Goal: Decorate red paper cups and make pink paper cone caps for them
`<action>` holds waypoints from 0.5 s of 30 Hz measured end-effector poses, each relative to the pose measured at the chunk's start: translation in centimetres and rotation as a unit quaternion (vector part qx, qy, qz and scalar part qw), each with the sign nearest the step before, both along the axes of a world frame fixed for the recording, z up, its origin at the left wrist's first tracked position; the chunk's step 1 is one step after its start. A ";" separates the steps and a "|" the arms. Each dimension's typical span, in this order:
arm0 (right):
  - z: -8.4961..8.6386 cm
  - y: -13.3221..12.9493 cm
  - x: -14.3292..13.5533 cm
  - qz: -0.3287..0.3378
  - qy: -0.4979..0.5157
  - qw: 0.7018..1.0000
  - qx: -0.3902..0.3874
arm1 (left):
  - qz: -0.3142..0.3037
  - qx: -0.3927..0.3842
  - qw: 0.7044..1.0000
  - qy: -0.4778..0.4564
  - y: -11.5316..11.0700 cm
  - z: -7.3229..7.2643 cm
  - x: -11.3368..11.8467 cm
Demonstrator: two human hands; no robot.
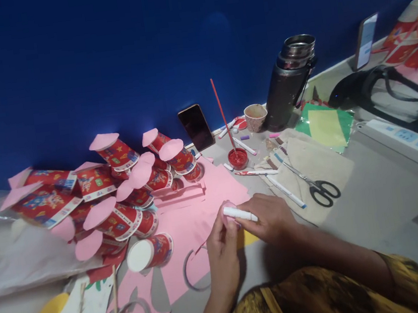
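Note:
Close together above the table, both hands meet in the middle of the head view. My right hand (272, 220) is closed around a white marker (241, 214), which lies across the front of my left hand. Between the thumb and fingers of my left hand (222, 249) is a small pink piece (224, 209), mostly covered, so its exact kind is unclear. The marker overlaps this piece; whether its tip touches is hidden. Beneath the hands, pink paper (187, 230) with cut-outs is spread out, and a bit of yellow paper (248, 238) shows.
Several red paper cups (121, 220) with pink discs crowd the left. Scissors (317, 186) lie on a cloth bag (327, 162) at right. Behind stand a red paint pot (238, 159) with a brush, a paper cup (256, 117), a black flask (286, 86) and a phone (196, 127).

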State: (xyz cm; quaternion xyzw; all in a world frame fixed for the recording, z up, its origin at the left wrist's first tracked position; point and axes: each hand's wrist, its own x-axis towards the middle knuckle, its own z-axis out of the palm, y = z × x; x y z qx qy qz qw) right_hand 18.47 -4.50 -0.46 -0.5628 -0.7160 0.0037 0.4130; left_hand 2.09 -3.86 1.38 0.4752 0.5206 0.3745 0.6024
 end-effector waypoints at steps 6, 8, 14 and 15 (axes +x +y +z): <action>0.4 -0.2 -0.1 -0.038 0.027 0.985 -0.165 | 0.029 -0.010 0.999 -0.007 0.2 0.2 0.4; 1.1 -0.1 0.1 -0.048 0.079 0.969 -0.227 | 0.046 -0.036 0.998 -0.037 0.3 0.4 0.5; 3.0 0.4 1.5 0.015 0.374 0.848 -0.375 | 0.078 -0.142 0.968 -0.190 1.1 1.0 1.0; 3.0 0.5 1.8 0.031 0.415 0.824 -0.385 | 0.075 -0.147 0.965 -0.205 1.2 1.1 1.0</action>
